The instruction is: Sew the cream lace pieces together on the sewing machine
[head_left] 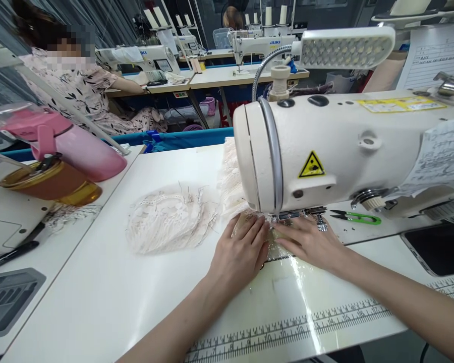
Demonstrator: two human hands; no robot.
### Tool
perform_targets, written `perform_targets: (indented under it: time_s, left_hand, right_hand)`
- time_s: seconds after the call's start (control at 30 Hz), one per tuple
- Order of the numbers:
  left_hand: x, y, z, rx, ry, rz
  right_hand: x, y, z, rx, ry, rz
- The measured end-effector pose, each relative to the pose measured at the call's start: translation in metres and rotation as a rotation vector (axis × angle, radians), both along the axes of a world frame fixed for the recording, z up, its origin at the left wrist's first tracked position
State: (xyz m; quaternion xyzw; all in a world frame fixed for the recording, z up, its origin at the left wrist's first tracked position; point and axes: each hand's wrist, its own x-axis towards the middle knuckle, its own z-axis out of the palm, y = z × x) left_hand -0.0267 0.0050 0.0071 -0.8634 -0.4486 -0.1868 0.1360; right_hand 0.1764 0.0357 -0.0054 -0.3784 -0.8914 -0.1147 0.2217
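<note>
The sewing machine head (pixel 325 136) stands over the table, and both hands rest close to its needle area. My left hand (pixel 236 247) lies palm down on pale lace fabric (pixel 232 186), fingers stretched forward over it beside the presser foot (pixel 276 218). The lace runs back behind the machine head. From the right, my right hand (pixel 312 242) lies with fingers stretched out and apart, their tips at the metal plate (pixel 282 248) and the front edge of the work. The needle tip is hidden. Left of my left hand, a loose heap of pale lace (pixel 170 217) sits on the table.
Green-handled thread snips (pixel 359 217) and a phone (pixel 439 247) lie at right. A printed ruler (pixel 287 327) runs along the front edge. A pink bottle (pixel 79 141) and amber cup (pixel 56 186) stand at left. A person (pixel 79 91) sits at another machine beyond.
</note>
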Motion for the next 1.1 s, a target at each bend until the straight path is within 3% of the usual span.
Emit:
perform_targets:
  time_s: [0.4,0.73,1.0,1.1]
  left_hand:
    - [0.002,0.004,-0.003,0.054,-0.002,-0.017]
    - [0.005,0.005,-0.005,-0.013,0.000,0.037]
    - [0.006,-0.003,0.008,-0.129,0.002,0.124]
    - [0.001,0.014,0.016,-0.177,0.010,0.166]
  right_hand:
    - [-0.005,-0.001,0.002,0.033,-0.035,-0.018]
    - [0.009,0.006,0.003,0.024,0.009,0.025]
    - [0.018,0.017,-0.015,0.006,0.158,0.019]
    - [0.028,0.022,-0.029,-0.010,0.155,0.044]
